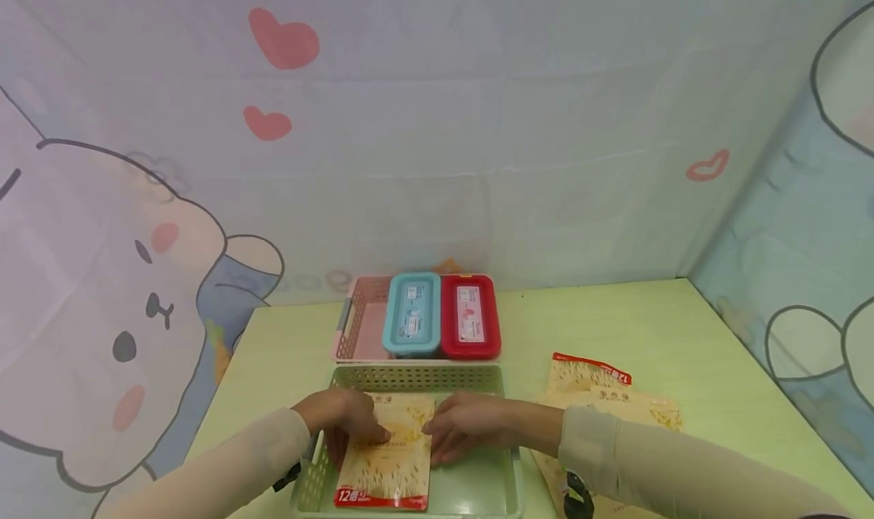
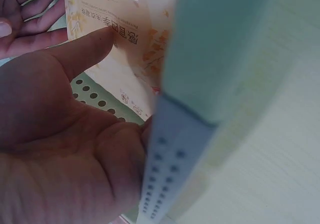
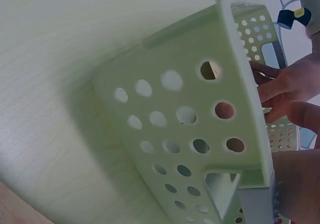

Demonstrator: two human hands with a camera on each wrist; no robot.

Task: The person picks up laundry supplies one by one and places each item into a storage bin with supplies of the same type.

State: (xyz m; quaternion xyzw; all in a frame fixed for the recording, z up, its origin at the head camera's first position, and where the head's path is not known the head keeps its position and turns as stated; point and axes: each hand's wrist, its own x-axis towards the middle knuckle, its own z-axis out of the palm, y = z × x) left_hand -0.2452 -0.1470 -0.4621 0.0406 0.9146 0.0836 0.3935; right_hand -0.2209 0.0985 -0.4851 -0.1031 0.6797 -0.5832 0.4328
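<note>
A cream laundry-pod pouch [image 1: 385, 454] with a red lower band lies face up inside the green basket [image 1: 478, 496]. My left hand [image 1: 344, 420] holds its left side, the thumb across the printed front; the other fingers are mostly hidden. In the left wrist view that thumb lies on the pouch [image 2: 120, 43]. My right hand [image 1: 471, 428] is inside the basket at the pouch's right edge, its fingers extended and touching or very near it. The right wrist view mostly shows the basket's perforated outer wall [image 3: 165, 108].
Several similar pouches [image 1: 642, 409] lie overlapping on the table to the right, partly under my right sleeve. Behind the green basket stands a pink basket [image 1: 369, 318] with a blue-lidded box [image 1: 413, 314] and a red-lidded box [image 1: 471, 318]. A printed cloth [image 1: 437, 124] hangs behind the table.
</note>
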